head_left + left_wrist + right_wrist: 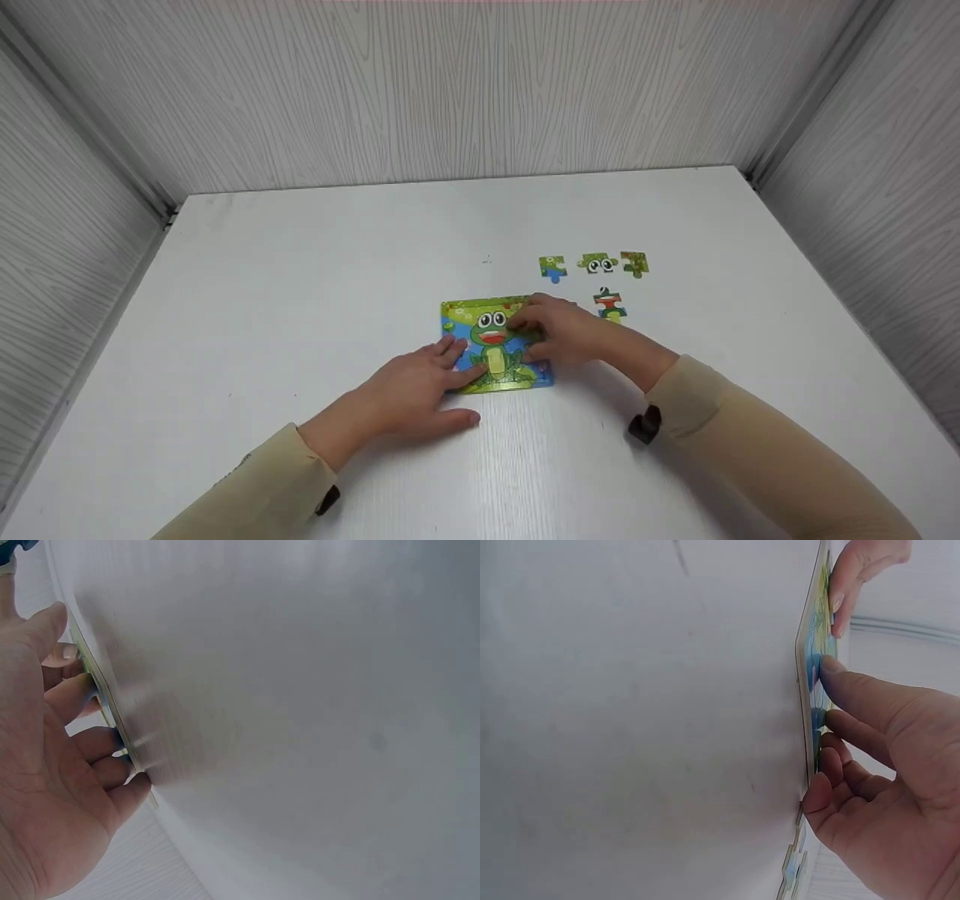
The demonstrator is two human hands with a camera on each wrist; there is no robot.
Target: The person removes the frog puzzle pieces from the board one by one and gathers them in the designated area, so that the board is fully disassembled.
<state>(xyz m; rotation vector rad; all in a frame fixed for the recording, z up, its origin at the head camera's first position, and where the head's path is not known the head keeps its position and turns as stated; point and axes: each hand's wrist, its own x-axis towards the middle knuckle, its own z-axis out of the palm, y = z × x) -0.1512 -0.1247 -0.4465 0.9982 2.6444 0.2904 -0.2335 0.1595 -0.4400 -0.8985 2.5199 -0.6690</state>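
Note:
A frog jigsaw puzzle (495, 345) lies flat on the white table in the head view, its thin board showing edge-on in both wrist views. My left hand (416, 390) rests on its lower left part with fingers spread and the thumb on the table. At the puzzle's right side, the bent fingers and thumb of my right hand (566, 330) pinch a puzzle piece (819, 696) against the board, mostly hidden by the hand. Loose pieces lie beyond the right hand: a blue-green one (553, 267), one with eyes (598, 263), and joined mouth-and-belly pieces (610, 304).
Another loose green piece (634, 262) lies at the right end of the back row. The white table (315, 262) is bounded by a pale wood-grain panel (450, 90) at the back and by side panels. Both sleeves carry dark straps (645, 424).

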